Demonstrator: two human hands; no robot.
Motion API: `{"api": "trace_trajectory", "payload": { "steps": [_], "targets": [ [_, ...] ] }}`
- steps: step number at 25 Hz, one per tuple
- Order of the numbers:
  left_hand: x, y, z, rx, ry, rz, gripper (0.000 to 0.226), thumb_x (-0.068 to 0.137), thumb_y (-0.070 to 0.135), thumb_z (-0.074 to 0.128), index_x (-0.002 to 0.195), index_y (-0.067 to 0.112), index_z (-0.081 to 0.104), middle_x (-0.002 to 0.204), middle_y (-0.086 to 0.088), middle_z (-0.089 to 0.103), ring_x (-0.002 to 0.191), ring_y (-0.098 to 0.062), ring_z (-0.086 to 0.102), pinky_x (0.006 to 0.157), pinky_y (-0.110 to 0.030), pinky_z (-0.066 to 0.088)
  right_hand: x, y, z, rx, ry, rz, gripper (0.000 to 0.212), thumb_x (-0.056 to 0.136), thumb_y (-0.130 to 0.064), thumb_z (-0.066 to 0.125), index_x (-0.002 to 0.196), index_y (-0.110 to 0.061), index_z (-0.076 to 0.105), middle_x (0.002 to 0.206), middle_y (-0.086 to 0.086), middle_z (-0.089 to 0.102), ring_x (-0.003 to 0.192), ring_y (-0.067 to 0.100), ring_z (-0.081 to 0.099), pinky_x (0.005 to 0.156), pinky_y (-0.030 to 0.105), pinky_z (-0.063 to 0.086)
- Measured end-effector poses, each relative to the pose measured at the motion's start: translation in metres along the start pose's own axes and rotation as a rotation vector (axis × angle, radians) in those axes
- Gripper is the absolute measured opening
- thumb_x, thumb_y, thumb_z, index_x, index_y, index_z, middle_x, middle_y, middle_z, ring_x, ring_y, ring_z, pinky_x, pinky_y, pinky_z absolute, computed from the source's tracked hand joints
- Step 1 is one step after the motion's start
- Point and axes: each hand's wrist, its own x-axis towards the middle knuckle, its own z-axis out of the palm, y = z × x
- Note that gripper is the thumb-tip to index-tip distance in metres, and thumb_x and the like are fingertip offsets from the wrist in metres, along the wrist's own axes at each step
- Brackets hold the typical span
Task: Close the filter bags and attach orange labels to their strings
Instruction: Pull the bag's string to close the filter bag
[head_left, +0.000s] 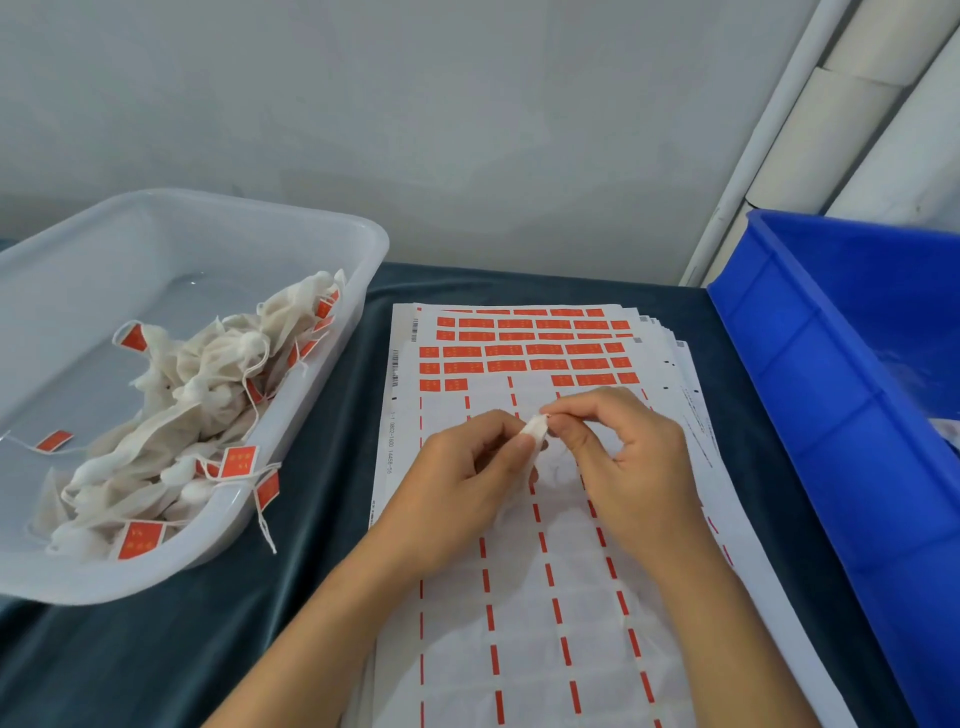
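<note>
Pinching a white filter bag (535, 428) above the label sheet (519, 571), both the left hand (467, 467) and right hand (623, 452) are risking a slipped, half-closed mouth.

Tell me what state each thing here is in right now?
Filter bag: pinched between both hands, no label visible.
Left hand: grip curled on the bag.
Right hand: pinching the bag's top.
Label sheet: lower rows peeled, upper rows full.
Clear tub: holding labelled bags.
Blue bin: contents not clear.

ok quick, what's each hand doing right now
Left hand: pinches the white filter bag.
Right hand: pinches the same bag's top.
</note>
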Motion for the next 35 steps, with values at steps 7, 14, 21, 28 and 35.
{"api": "trace_trajectory", "payload": {
  "steps": [7,14,21,28,35],
  "targets": [
    [-0.001,0.002,-0.002,0.05,-0.137,-0.003,0.03,0.109,0.041,0.046,0.088,0.038,0.068,0.081,0.02,0.063,0.071,0.003,0.057,0.066,-0.008,0.044,-0.001,0.003,0.005,-0.111,0.083,-0.096,0.005,0.101,-0.022,0.058,0.099,-0.024,0.062,0.099,-0.016,0.058,0.096,0.005,0.058,0.086,0.007,0.046],
    [-0.002,0.004,-0.013,-0.445,-0.171,0.01,0.036,0.107,0.04,0.044,0.091,0.022,0.07,0.099,-0.009,0.065,0.098,-0.028,0.062,0.093,-0.035,0.05,-0.003,-0.004,0.018,0.078,-0.039,-0.037,0.02,0.097,-0.04,0.058,0.104,-0.025,0.07,0.097,-0.02,0.069,0.097,0.002,0.065,0.082,0.009,0.051],
    [0.002,0.012,-0.002,-0.33,0.118,-0.087,0.03,0.103,0.054,0.048,0.104,0.047,0.077,0.109,0.022,0.075,0.103,0.0,0.07,0.088,-0.022,0.06,-0.006,0.002,0.018,-0.236,0.049,-0.341,0.014,0.099,-0.026,0.064,0.104,-0.014,0.071,0.101,-0.003,0.068,0.095,0.009,0.06,0.087,0.014,0.051],
    [0.001,0.004,-0.004,-0.087,-0.092,-0.047,0.031,0.101,0.037,0.053,0.088,0.013,0.07,0.074,-0.004,0.063,0.068,-0.023,0.057,0.065,-0.032,0.048,-0.003,-0.009,0.014,0.051,-0.064,-0.115,0.007,0.098,-0.031,0.064,0.101,-0.027,0.069,0.115,-0.016,0.069,0.108,0.003,0.065,0.094,0.018,0.055],
    [-0.001,0.0,0.01,0.063,0.199,-0.061,0.017,0.098,0.032,0.066,0.081,0.032,0.068,0.077,0.016,0.068,0.072,-0.004,0.064,0.059,-0.011,0.05,-0.003,-0.011,0.012,0.119,-0.062,-0.016,0.016,0.096,-0.019,0.071,0.095,-0.034,0.067,0.092,-0.022,0.069,0.096,0.001,0.067,0.081,0.01,0.053]
  ]
}}
